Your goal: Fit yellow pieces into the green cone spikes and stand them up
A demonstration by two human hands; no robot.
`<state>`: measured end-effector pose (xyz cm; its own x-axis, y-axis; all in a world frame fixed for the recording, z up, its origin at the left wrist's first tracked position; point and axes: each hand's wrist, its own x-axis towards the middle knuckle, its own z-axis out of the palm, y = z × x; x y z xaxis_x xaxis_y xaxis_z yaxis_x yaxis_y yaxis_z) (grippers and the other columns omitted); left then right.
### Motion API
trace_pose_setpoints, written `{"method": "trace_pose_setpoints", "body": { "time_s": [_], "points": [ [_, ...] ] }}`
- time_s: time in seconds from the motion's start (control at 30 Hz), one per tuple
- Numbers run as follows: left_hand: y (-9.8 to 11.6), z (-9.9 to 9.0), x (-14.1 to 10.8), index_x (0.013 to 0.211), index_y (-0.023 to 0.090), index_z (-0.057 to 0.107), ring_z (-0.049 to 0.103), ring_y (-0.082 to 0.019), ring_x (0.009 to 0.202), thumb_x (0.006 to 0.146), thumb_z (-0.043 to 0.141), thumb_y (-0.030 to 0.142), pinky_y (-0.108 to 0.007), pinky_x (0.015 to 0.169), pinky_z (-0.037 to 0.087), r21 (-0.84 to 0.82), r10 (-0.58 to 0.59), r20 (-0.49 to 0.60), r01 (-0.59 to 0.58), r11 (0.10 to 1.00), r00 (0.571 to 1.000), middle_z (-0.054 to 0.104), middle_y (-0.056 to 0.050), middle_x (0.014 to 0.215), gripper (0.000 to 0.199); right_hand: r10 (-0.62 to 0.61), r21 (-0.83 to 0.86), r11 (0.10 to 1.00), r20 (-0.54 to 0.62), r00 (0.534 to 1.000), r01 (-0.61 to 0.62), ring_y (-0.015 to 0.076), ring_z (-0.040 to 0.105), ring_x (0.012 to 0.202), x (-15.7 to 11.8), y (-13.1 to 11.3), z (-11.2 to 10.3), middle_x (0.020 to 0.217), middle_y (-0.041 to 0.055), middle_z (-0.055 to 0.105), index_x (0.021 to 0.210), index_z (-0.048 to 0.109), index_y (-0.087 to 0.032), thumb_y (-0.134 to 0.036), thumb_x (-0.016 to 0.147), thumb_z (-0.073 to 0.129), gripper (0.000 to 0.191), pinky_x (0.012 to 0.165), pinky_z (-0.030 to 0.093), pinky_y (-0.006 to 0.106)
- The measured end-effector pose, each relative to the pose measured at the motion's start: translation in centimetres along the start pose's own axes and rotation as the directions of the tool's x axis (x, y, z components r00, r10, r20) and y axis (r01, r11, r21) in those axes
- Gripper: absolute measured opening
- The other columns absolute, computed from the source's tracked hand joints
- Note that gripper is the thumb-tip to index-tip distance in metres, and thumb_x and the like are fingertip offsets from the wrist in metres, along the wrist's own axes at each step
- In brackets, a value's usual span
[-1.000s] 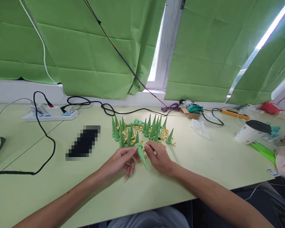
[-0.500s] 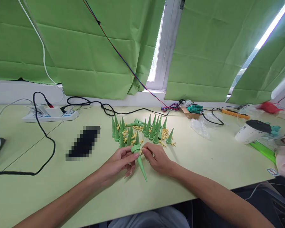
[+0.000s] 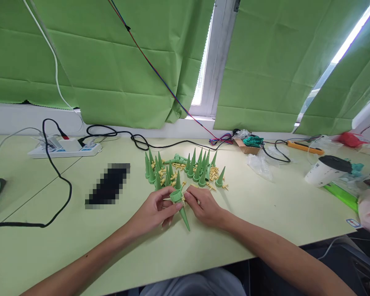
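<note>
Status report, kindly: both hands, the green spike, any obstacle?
Left hand gripping green spike, tip toward the person. Right hand pinching yellow fitting beside it. Upright spikes close beyond.

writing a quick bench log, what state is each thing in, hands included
left hand: closed on the held green spike
right hand: fingertips pinched on a small yellow piece
held green spike: ring end up, tip slanting toward the near table edge
standing green spikes: upright, tips up
loose yellow pieces: scattered among the spikes
power strip: plugs inserted
white cup: black lid on
green curtains: hanging down
</note>
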<state>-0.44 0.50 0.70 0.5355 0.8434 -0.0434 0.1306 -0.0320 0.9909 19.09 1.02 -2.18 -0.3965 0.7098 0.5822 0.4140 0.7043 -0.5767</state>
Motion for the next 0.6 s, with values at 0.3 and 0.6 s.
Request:
{"method": "trace_pose_setpoints", "body": {
  "time_s": [0.3, 0.6],
  "points": [
    [-0.36, 0.19, -0.34, 0.106, 0.019, 0.054, 0.046, -0.011, 0.049, 0.084, 0.068, 0.045, -0.022, 0.048, 0.037, 0.226, 0.109, -0.116, -0.08, 0.971, 0.987, 0.048, 0.008, 0.055, 0.037, -0.006, -0.014, 1.0, 0.0, 1.0, 0.006, 0.0111, 0.034, 0.052, -0.04, -0.14, -0.05, 0.061, -0.0041, 0.039, 0.071, 0.031, -0.023, -0.032, 0.103, 0.034, 0.033, 0.054, 0.029, 0.025],
    [-0.42, 0.26, -0.53, 0.106, 0.02, 0.059, 0.052, -0.011, 0.058, 0.086, 0.066, 0.033, -0.022, 0.056, 0.046, 0.478, 0.35, -0.128, -0.252, 0.842, 0.928, 0.054, 0.004, 0.068, 0.025, -0.004, -0.008, 1.0, 0.014, 1.0, 0.004, 0.0111, 0.032, 0.051, -0.06, -0.13, -0.09, 0.059, -0.0044, 0.037, 0.071, 0.029, -0.023, -0.034, 0.103, 0.032, 0.034, 0.052, 0.027, 0.026]
  ]
}}
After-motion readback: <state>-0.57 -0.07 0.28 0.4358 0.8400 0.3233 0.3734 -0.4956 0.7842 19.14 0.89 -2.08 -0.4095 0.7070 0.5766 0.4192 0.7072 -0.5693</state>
